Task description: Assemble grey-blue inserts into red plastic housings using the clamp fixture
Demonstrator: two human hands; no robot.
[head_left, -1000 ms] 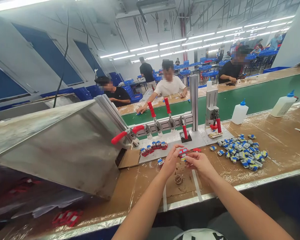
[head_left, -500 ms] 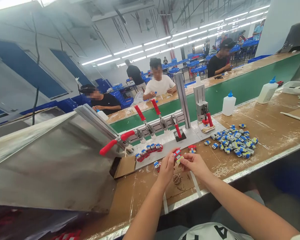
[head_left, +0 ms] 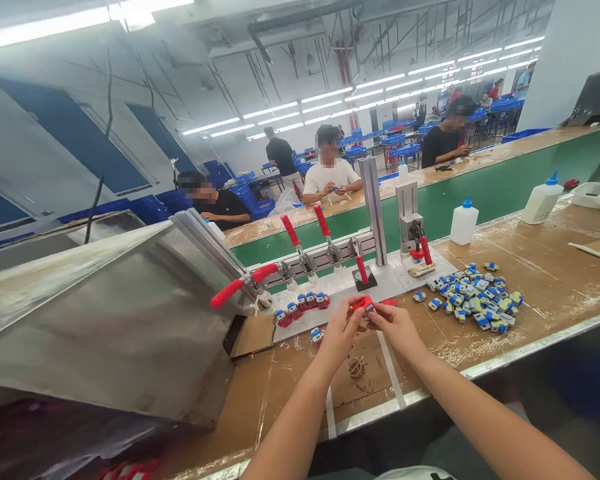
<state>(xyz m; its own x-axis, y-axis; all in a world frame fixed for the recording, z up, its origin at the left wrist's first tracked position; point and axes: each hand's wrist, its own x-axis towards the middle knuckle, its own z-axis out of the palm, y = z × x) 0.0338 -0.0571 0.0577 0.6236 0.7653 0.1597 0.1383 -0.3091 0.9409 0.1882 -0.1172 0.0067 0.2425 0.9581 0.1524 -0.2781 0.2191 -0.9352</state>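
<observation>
My left hand (head_left: 339, 332) and my right hand (head_left: 397, 327) meet over the workbench, both pinching one small red and blue toy piece (head_left: 365, 305) between their fingertips. Just behind the hands stands a grey clamp jig (head_left: 330, 263) with several red-handled toggle clamps. A row of assembled red and blue pieces (head_left: 303, 305) lies on the jig's plate to the left of my hands. One more piece (head_left: 317, 334) sits by my left wrist.
A pile of small blue and grey parts (head_left: 475, 300) lies to the right. Two white glue bottles (head_left: 463, 221) (head_left: 541, 200) stand further back. A steel chute (head_left: 105, 313) fills the left. Beyond a green conveyor belt (head_left: 480, 187), other people sit working.
My hands stay together on the same piece and have turned it slightly. The view has shifted a little as my head moved.
</observation>
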